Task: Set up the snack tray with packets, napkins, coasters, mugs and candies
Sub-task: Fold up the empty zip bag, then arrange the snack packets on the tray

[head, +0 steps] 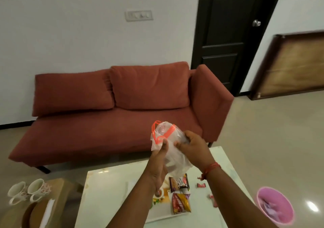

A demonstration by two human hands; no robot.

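I hold a clear plastic bag (164, 131) with orange drawstring handles up over the white table (105, 184). My left hand (160, 157) pinches its near edge and my right hand (191, 145) grips its right side. Below my arms lies a white tray (157, 217) with snack packets (180, 201) on it. Small red candies (201, 185) lie loose on the table to the right of the tray. Two floral mugs (29, 191) lie on a wooden stool (57, 192) at lower left, next to white napkins (47, 210).
A red sofa (114, 113) stands behind the table. A pink bin (275, 205) sits on the floor at the right. A dark door (228, 34) and a leaning wooden board (294, 64) are at the back right.
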